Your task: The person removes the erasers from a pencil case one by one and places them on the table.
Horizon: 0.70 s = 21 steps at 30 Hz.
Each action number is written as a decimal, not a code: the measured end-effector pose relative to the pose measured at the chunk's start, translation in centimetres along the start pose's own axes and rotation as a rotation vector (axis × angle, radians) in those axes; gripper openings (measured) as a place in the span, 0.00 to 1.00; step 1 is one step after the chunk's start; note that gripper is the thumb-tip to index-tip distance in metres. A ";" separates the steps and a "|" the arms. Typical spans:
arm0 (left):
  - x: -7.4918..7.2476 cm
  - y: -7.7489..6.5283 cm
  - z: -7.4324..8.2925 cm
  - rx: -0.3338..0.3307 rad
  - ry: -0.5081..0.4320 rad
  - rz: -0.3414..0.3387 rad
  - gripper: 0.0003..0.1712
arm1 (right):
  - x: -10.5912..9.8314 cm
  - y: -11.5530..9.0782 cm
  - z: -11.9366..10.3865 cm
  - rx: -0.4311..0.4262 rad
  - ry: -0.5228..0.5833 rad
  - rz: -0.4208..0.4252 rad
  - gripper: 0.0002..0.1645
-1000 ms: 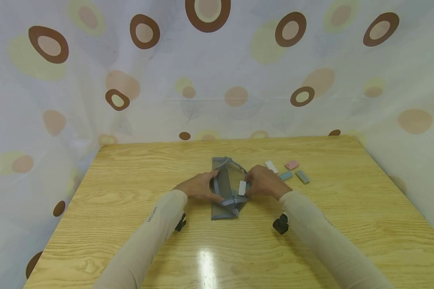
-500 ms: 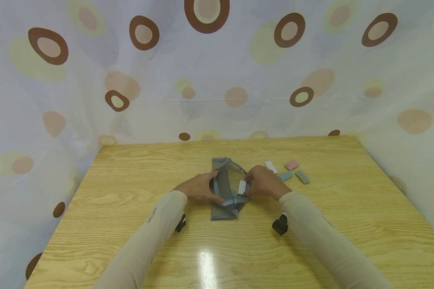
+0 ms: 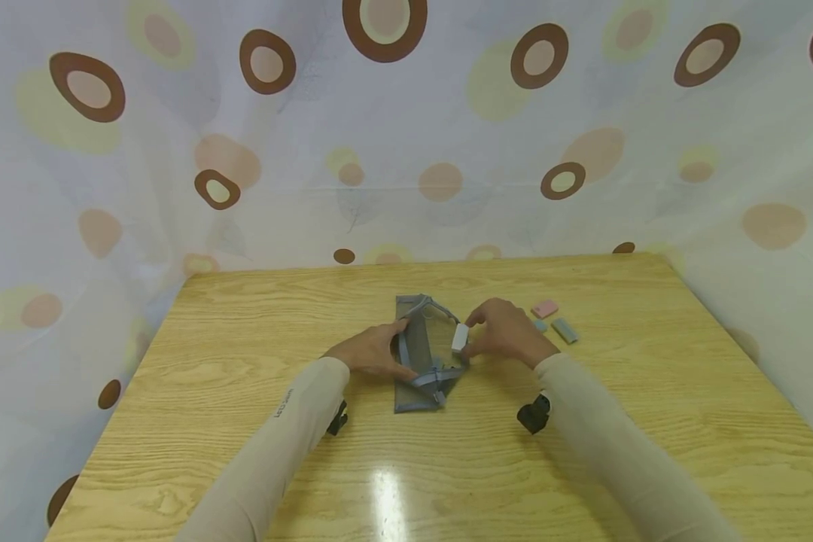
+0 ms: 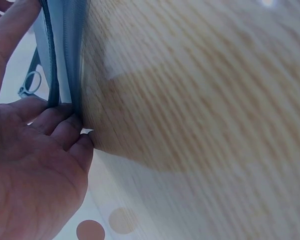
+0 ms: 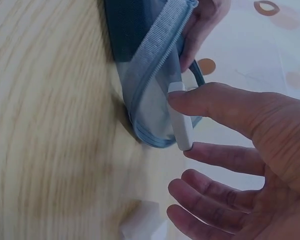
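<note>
A grey-blue zip pouch with a mesh side lies with its mouth spread wide. My left hand grips its left side; in the left wrist view the curled fingers sit at the zip edge. Between thumb and index finger, my right hand pinches a small white rectangular block at the pouch's right rim. The other right-hand fingers hang loosely bent below it. A metal ring pull shows beside the left fingers.
Right of the right hand lie a pink block, a grey block and a blue block, partly covered by the hand. Another white block rests on the wooden table. A patterned sheet stands behind.
The white block has risen from inside the pouch to its right rim in my right hand, which has shifted slightly right. My left hand stays on the pouch.
</note>
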State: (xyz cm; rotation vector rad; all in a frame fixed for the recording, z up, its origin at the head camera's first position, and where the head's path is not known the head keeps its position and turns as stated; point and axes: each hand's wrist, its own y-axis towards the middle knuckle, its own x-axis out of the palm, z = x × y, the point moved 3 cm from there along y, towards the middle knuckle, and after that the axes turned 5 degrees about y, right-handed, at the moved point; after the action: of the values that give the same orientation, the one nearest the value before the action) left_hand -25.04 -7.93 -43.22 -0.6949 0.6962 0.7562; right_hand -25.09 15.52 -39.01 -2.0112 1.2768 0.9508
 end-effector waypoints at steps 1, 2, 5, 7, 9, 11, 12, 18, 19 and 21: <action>0.0 0.0 0.0 0.000 -0.001 0.000 0.62 | -0.3 -0.1 0.1 -0.001 -0.003 0.002 0.27; 0.0 0.0 0.0 -0.001 -0.004 0.002 0.62 | -0.5 -0.2 0.2 0.003 -0.001 0.008 0.28; 0.0 0.0 -0.1 -0.002 -0.009 0.002 0.63 | -1.3 -0.6 0.5 0.015 0.003 0.017 0.29; 0.1 0.1 -0.2 -0.004 -0.010 0.002 0.63 | -1.8 -0.9 0.7 0.024 0.013 0.025 0.30; 0.1 0.1 -0.3 -0.005 -0.009 0.001 0.63 | -2.2 -1.2 0.8 0.038 0.013 0.037 0.30; 0.2 0.1 -0.3 -0.004 -0.007 0.000 0.63 | -2.7 -1.6 1.0 0.050 0.012 0.045 0.31; 0.2 0.2 -0.3 -0.002 -0.005 0.000 0.63 | -2.9 -1.8 1.1 0.054 0.012 0.049 0.31; 0.1 0.1 -0.2 0.005 0.005 -0.001 0.63 | -3.8 -2.8 1.9 0.081 0.018 0.046 0.31; 0.1 0.1 -0.2 0.004 0.005 -0.001 0.63 | -3.9 -3.0 2.1 0.089 0.018 0.044 0.32; 0.0 0.0 -0.1 0.002 0.003 -0.002 0.63 | -4.0 -3.3 2.6 0.100 0.015 0.043 0.32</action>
State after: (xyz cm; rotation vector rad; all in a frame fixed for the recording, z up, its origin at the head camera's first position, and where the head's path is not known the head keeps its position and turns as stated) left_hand -25.10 -7.97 -43.30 -0.6950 0.6991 0.7526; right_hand -23.91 20.86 -37.02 -1.9245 1.3544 0.8750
